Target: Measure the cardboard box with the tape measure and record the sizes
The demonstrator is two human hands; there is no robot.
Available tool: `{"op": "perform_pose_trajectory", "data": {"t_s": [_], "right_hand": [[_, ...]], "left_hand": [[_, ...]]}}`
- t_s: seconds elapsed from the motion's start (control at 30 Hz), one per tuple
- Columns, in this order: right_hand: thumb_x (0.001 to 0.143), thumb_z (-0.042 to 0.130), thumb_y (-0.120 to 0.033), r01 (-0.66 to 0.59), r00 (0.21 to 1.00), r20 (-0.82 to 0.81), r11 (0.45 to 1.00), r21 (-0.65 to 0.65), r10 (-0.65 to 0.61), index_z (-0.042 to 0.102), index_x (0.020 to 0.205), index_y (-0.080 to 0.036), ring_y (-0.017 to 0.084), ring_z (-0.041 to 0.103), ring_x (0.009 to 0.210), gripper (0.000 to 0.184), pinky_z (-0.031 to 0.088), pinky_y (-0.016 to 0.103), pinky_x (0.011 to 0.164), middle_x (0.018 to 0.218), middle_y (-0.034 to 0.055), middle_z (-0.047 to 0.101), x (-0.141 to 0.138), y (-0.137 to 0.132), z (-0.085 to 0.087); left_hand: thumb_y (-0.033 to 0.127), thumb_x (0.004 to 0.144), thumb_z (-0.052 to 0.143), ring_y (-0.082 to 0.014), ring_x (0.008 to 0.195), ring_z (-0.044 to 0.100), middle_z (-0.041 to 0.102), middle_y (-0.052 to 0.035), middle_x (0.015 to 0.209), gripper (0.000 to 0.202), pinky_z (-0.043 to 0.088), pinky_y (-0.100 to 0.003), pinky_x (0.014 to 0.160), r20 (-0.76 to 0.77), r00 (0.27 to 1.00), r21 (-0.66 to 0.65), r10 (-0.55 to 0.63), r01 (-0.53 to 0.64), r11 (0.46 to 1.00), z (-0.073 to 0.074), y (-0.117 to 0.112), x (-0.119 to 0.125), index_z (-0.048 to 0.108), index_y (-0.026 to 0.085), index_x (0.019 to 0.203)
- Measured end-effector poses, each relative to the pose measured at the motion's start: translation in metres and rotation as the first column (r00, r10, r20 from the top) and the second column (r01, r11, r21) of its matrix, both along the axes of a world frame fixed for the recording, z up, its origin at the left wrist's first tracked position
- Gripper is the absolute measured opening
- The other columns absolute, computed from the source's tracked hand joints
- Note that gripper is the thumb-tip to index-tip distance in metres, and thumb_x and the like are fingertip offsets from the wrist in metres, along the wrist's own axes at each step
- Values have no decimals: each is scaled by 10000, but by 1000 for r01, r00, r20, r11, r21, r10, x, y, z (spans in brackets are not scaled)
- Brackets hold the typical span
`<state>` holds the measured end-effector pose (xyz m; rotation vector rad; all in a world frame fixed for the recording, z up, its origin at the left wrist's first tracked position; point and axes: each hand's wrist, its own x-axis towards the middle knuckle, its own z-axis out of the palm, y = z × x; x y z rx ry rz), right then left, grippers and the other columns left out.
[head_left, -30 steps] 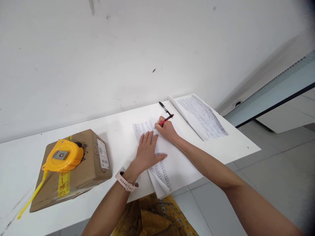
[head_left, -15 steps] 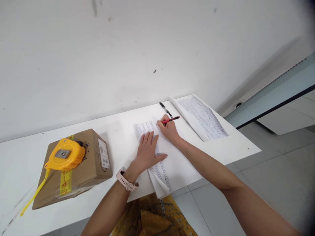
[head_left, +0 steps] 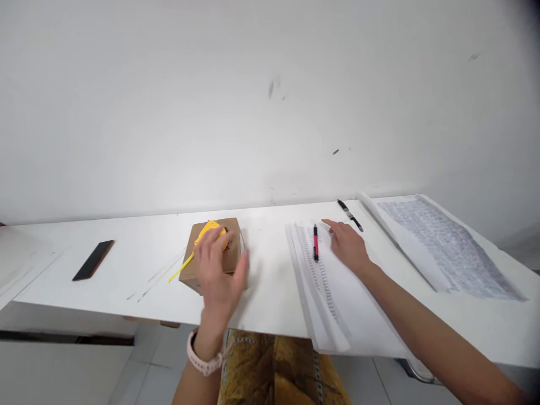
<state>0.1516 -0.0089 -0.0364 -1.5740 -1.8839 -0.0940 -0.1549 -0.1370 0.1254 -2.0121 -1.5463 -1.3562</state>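
My left hand (head_left: 219, 270), a pink watch on its wrist, hovers open in front of the cardboard box (head_left: 230, 260), fingers spread toward the yellow tape measure (head_left: 206, 232) on top of it. A yellow tape strip trails off the box to the left. My right hand (head_left: 348, 244) lies open on the printed sheets (head_left: 333, 292), holding nothing. The red pen (head_left: 315, 243) rests on the sheet just left of that hand. A black pen (head_left: 349, 215) lies on the table behind it.
A white table (head_left: 139, 253) stands against a white wall. A dark phone (head_left: 93, 259) lies at the left. A second stack of printed sheets (head_left: 439, 242) sits at the right. The table's front edge runs just below my left hand.
The view swung left. My right hand let go of the red pen, which now lies on the sheet. My left hand left the paper and moved to the box with the tape measure.
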Motion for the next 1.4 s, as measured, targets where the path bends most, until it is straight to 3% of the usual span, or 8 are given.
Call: {"op": "perform_pose_trajectory", "data": {"t_s": [0.17, 0.3, 0.5, 0.6, 0.7, 0.93, 1.2, 1.4], "right_hand": [[874, 347, -110, 16, 1000, -9, 1000, -15, -16, 590, 1254, -207, 276, 598, 938, 462, 476, 401, 771, 952, 109, 681, 0, -2, -3], [888, 357, -154, 32, 996, -79, 999, 39, -29, 619, 1222, -184, 290, 597, 971, 426, 479, 416, 803, 991, 141, 676, -4, -6, 12], [923, 437, -317, -222, 822, -526, 973, 58, 219, 676, 1101, -210, 258, 612, 993, 317, 498, 399, 825, 1055, 120, 684, -66, -51, 117], [942, 441, -477, -723, 485, -809, 672, -159, 331, 690, 1101, -207, 218, 633, 928, 400, 511, 370, 815, 1028, 103, 702, -114, -86, 171], [913, 460, -596, -900, 340, -882, 385, -205, 325, 708, 1100, -206, 200, 619, 904, 499, 502, 356, 801, 1046, 101, 693, -149, -112, 196], [811, 678, -523, -921, 380, -856, 227, -316, 350, 721, 979, -209, 167, 580, 797, 359, 457, 302, 684, 929, 63, 691, -183, -129, 193], [743, 746, -389, -924, 378, -806, 234, -302, 456, 671, 843, -193, 150, 557, 760, 233, 427, 294, 693, 814, 23, 652, -209, -99, 213], [764, 699, -286, -758, 594, -693, 574, -310, 409, 646, 737, -177, 162, 530, 783, 124, 414, 298, 703, 835, 50, 642, -223, -3, 222]], "left_hand": [[413, 774, 732, -405, 1295, 449, 559, -179, 1337, 659, 418, -596, 1018, -67, 976, -331, 208, -219, 918, 5, 24, -45, 470, 182, 1333], [387, 755, 737, -353, 1166, 577, 609, -142, 1273, 675, 468, -539, 969, 272, 947, -394, 173, -54, 918, 8, 16, -47, 458, 217, 1345], [590, 705, 741, -302, 1024, 676, 662, -121, 1213, 756, 525, -469, 947, 896, 365, -73, -253, 682, 728, 21, -48, -39, 506, 230, 1327], [567, 681, 787, -318, 1061, 670, 659, -111, 1237, 780, 491, -493, 1014, 942, 216, 4, -258, 758, 652, 11, -75, -31, 509, 252, 1338], [535, 703, 789, -329, 1090, 662, 659, -116, 1234, 778, 485, -506, 1013, 952, 208, -12, -225, 760, 650, -5, -93, -26, 476, 259, 1360], [486, 709, 800, -304, 1080, 661, 660, -103, 1189, 757, 485, -454, 990, 967, 210, -39, -147, 688, 725, -29, -117, -38, 473, 249, 1349], [452, 698, 815, -262, 949, 675, 669, -83, 1092, 797, 534, -373, 831, 961, 252, -89, -114, 673, 735, -26, -125, -51, 446, 260, 1378], [389, 699, 824, -256, 778, 710, 645, -120, 1149, 747, 563, -424, 755, 990, 105, -135, 89, 864, 485, -21, -142, -61, 504, 230, 1355]]}}
